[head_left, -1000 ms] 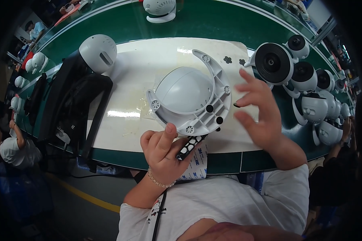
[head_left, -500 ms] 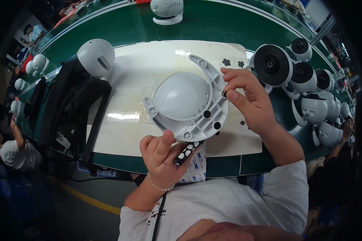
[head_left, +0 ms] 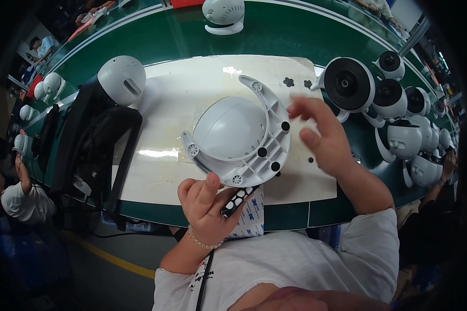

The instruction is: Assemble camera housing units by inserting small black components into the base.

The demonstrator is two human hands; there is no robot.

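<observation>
A white round plastic housing (head_left: 228, 127) with a curved, ribbed stand (head_left: 251, 168) rests tilted on the pale mat, underside toward me. Several round black pads (head_left: 262, 152) sit on the stand. At its lower edge my left hand (head_left: 207, 207) is closed on a black strip with white round gaps (head_left: 238, 201), its raised finger close to the rim. Whether it also grips the stand is partly hidden. My right hand (head_left: 327, 135), smeared by motion, hovers just right of the stand, its fingers apart and nothing seen in them.
The pale mat (head_left: 161, 129) lies on a green table. At left a white round device (head_left: 122, 80) leans by a black bag (head_left: 98, 140). Several white devices with black round fronts (head_left: 349, 84) crowd the right side. Printed backing paper (head_left: 253, 215) lies at the near edge.
My right hand has come away from the stand to the right. The round black pad it was touching now shows on the stand. My left hand keeps its hold on the strip.
</observation>
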